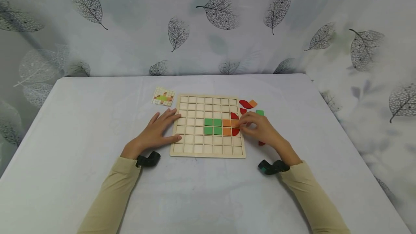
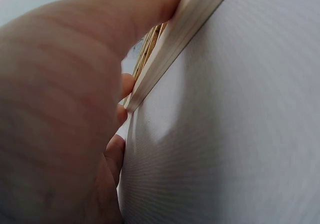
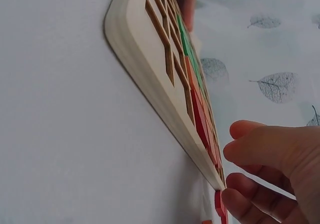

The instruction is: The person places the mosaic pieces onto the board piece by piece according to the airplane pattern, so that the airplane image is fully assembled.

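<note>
A wooden grid board (image 1: 194, 150) lies on the table. Four green square tiles (image 1: 208, 130) sit in its middle, beside orange square tiles (image 1: 226, 131) and two red rounded tiles (image 1: 234, 116) towards the right edge. My left hand (image 1: 156, 131) rests along the board's left edge, fingers spread, with thumb and fingertips on the rim. At the right edge, the fingertips of my right hand (image 1: 258, 129) are right at the outermost orange tile. In the right wrist view its thumb and fingers are loosely bent, with no tile showing between them.
A pattern card (image 1: 163, 96) lies beyond the board's upper left corner. Right of the board are loose red pieces (image 1: 245, 104), an orange piece (image 1: 253, 103) and a green piece (image 1: 260, 112); another red piece (image 1: 261, 143) is partly under the right hand. A leaf-print cloth hangs behind.
</note>
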The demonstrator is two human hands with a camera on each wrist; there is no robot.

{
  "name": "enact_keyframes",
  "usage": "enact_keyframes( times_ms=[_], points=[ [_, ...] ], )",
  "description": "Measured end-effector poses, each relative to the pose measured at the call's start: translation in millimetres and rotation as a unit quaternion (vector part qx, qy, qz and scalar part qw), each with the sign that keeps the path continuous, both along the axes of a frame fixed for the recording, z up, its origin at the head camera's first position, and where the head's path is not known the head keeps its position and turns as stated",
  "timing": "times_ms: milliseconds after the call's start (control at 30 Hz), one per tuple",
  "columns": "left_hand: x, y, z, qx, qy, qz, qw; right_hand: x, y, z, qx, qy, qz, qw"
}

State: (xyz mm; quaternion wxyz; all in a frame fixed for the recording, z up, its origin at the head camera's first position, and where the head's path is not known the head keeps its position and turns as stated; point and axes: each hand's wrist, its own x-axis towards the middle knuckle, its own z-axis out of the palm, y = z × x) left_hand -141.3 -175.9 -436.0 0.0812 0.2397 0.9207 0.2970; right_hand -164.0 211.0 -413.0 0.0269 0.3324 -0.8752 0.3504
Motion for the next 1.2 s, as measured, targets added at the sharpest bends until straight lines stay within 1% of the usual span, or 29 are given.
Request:
enact_keyframes(
  times_ms=[167, 433, 600, 767, 833, 933, 1200],
  points=[
    [0.8, 0.3, 0.5, 0.0, -0.001, -0.001, 1.0, 0.9, 13.6, 1.8, 0.006, -0.028, -0.013, 0.9995],
    [0.6, -0.3, 0.7, 0.006, 0.0, 0.002, 1.0, 1.5, 31.1, 5.5, 0.041, -0.1, -0.018, 0.994],
    [0.0, 0.0, -1.0, 0.015, 0.003, 0.002, 0.9999, 1.5, 39.8, 8.7, 0.056, -0.125, -0.003, 0.9906],
    [-1.2, 0.2, -1.4, 0.006, -0.004, 0.003, 1.0, 2.2, 46.7, 12.2, 0.079, -0.169, 0.02, 0.9823],
    [-1.3, 0.3, -1.0, 0.003, -0.008, 0.003, 1.0, 2.3, 47.6, 12.8, 0.086, -0.172, 0.025, 0.9809],
    [-0.7, 0.3, -0.1, 0.0, -0.009, 0.003, 1.0, 1.7, 47.1, 11.7, 0.088, -0.163, 0.024, 0.9824],
    [-0.2, 0.6, 0.2, -0.004, -0.009, 0.004, 0.9999, 0.9, 44.0, 8.6, 0.078, -0.143, 0.0, 0.9867]
  ],
)
